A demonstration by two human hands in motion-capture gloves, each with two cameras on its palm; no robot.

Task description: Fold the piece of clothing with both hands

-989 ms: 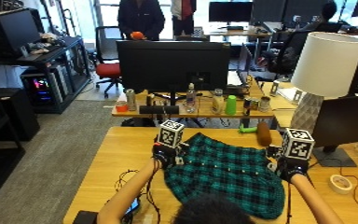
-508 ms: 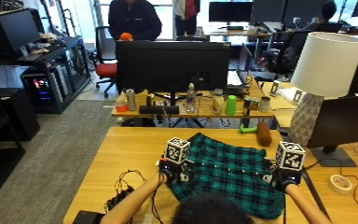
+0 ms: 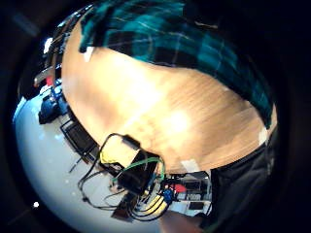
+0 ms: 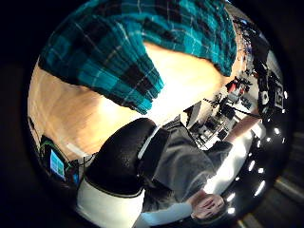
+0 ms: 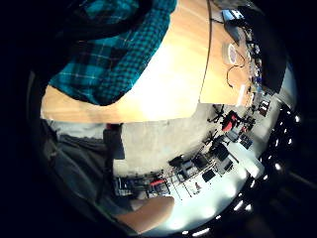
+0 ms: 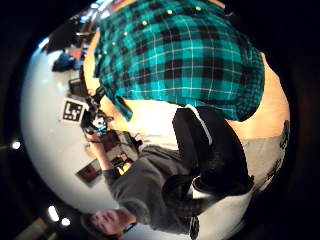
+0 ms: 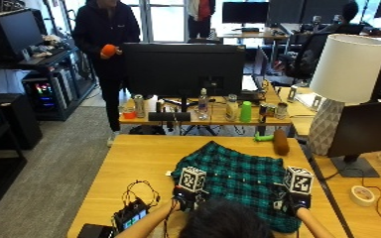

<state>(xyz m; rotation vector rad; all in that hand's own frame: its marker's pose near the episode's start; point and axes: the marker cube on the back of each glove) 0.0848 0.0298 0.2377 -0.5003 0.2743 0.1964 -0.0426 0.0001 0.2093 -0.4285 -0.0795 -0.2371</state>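
- On the wooden worktop (image 7: 144,163), a green plaid shirt (image 7: 240,181) is spread flat.
- Left hand (image 7: 185,196) and right hand (image 7: 293,202) are placed at its near edge; their grip cannot be told.

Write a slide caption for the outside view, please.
Both gloved hands rest on the near edge of a green plaid shirt spread on a wooden table.

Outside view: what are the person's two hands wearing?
Both the left hand and right hand wear black gloves. In the thumb-side palm views a black glove with a white cuff shows, beside a grey sleeve.
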